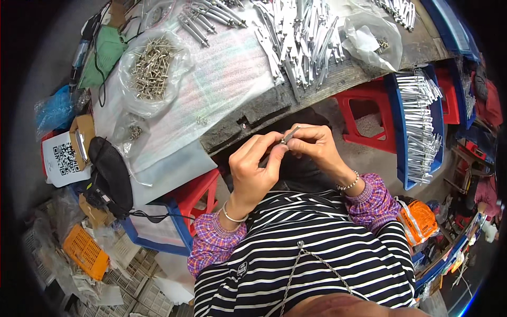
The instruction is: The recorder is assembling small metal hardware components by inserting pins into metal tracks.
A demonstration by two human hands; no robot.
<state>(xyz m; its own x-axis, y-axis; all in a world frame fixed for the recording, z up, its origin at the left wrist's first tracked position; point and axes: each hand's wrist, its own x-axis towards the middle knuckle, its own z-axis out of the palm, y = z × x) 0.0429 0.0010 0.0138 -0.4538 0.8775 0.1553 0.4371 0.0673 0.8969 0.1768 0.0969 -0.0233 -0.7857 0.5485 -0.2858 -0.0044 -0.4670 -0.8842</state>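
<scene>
Over my lap, just off the table's front edge, both my hands meet at a small metal strip [290,134]. My right hand [320,146] pinches the strip between thumb and fingers. Thumb and forefinger of my left hand [254,165] close at the strip's lower end, on a tiny metal part mostly hidden by the fingertips. On the table ahead lies a pile of long silvery metal strips [302,39]. A clear plastic bag [182,55] to the left holds many small brass-coloured screw-like pieces [155,67].
The wooden table edge [338,79] runs before me. Right of it, a blue tray [403,158] full of metal pieces rests near a red stool [351,113]. Another plastic bag [364,50] lies at the table's right. A black pouch [111,171] and orange basket [85,252] are at left.
</scene>
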